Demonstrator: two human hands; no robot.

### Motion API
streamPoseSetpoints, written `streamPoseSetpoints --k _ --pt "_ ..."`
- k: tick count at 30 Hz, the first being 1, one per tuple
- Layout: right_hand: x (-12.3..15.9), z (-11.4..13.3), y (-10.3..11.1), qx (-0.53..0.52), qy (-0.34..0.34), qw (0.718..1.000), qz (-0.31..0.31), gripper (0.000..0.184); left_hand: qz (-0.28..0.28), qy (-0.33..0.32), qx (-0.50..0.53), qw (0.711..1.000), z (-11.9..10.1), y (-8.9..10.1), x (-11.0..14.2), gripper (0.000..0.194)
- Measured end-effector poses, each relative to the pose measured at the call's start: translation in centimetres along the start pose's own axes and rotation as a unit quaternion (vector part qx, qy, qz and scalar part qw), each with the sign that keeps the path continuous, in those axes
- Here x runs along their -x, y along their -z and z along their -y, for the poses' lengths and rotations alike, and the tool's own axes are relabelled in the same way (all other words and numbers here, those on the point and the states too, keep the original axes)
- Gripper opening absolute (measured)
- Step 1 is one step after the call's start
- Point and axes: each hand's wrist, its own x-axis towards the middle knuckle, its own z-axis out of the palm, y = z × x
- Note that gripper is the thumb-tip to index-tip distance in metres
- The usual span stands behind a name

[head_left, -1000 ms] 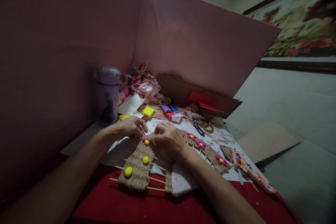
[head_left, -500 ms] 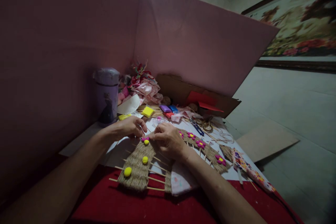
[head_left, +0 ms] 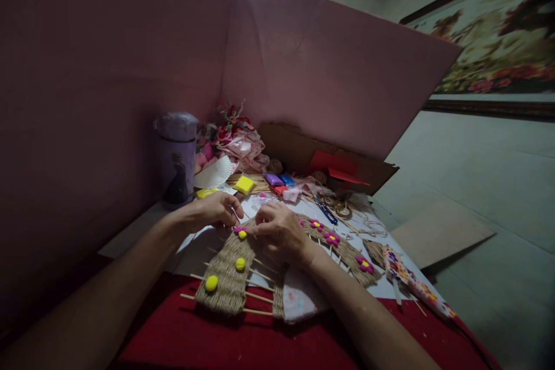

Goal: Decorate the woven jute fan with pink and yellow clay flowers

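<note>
Hardly anything is shifted since the earlier frame. Left hand [head_left: 218,210] and right hand [head_left: 282,231] are held, fingers bent, at the magenta-and-yellow flower [head_left: 241,234] on the woven piece [head_left: 225,283], laid across white sheet [head_left: 383,291] and red cloth [head_left: 165,329]; whether anything is pinched cannot be told.

The woven band [head_left: 226,280] is tan, its dots [head_left: 211,284] yellow, its flowers [head_left: 332,239] magenta and yellow.

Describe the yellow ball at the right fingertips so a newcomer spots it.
Start at the red cloth and follow the left woven strip away from you, past two yellow balls. The third ball sits by the right hand. Unlike those two, it has magenta petals beside it.
</note>
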Motion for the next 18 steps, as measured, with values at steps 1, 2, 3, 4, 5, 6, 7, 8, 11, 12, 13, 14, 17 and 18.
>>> streamPoseSetpoints --k 1,2,3,4,5,6,7,8,11,12,13,14,17,18 --pt "-0.03 0.00 0.08 -0.004 -0.002 1.000 -0.001 0.029 0.000 -0.001 0.001 1.000 -0.01 0.00 0.00 0.019" --pt "-0.06 0.01 0.16 -0.008 -0.005 1.000 -0.006 0.032 0.001 -0.002 0.003 1.000 -0.01 0.01 0.00 0.019" --pt "-0.08 0.02 0.23 -0.011 -0.009 1.000 -0.012 0.034 0.000 -0.001 0.003 1.000 0.00 0.01 0.01 0.019" --pt "-0.09 0.05 0.25 -0.011 -0.014 1.000 -0.017 0.035 0.000 0.000 0.003 1.000 0.01 0.00 0.01 0.020" --pt "-0.10 0.08 0.23 -0.009 -0.017 1.000 -0.021 0.035 0.001 0.001 0.004 1.000 0.03 0.00 0.01 0.020" --pt "-0.09 0.12 0.17 -0.006 -0.018 1.000 -0.022 0.033 0.001 0.001 0.005 1.000 0.05 -0.01 0.00 0.021" --pt "-0.07 0.17 0.08 -0.002 -0.017 1.000 -0.021 0.031 0.002 0.001 0.006 1.000 0.07 -0.01 -0.01 0.021" --pt "-0.05 0.21 -0.03 0.003 -0.014 1.000 -0.015 0.028 0.002 0.000 0.006 1.000 0.10 -0.01 -0.02 0.021" --pt "-0.01 0.32 -0.22 0.008 -0.005 1.000 -0.003 0.022 0.001 0.000 0.007 1.000 0.20 0.01 -0.09 0.020" --pt "-0.01 0.34 -0.20 0.007 -0.008 1.000 -0.007 0.021 0.001 -0.001 0.007 1.000 0.23 0.02 -0.11 0.020" --pt "-0.03 0.36 -0.14 0.003 -0.015 1.000 -0.015 0.019 0.003 -0.001 0.009 1.000 0.26 0.03 -0.13 0.020" --pt "-0.05 0.37 -0.06 -0.001 -0.025 0.999 -0.024 0.018 0.004 -0.002 0.010 1.000 0.27 0.04 -0.14 0.020" --pt "-0.10 0.43 0.11 -0.013 -0.051 0.998 -0.041 0.016 0.004 -0.002 0.010 1.000 0.18 0.03 -0.12 0.020" --pt "-0.10 0.45 0.10 -0.014 -0.052 0.998 -0.037 0.016 0.002 0.000 0.009 1.000 0.13 0.01 -0.11 0.020"
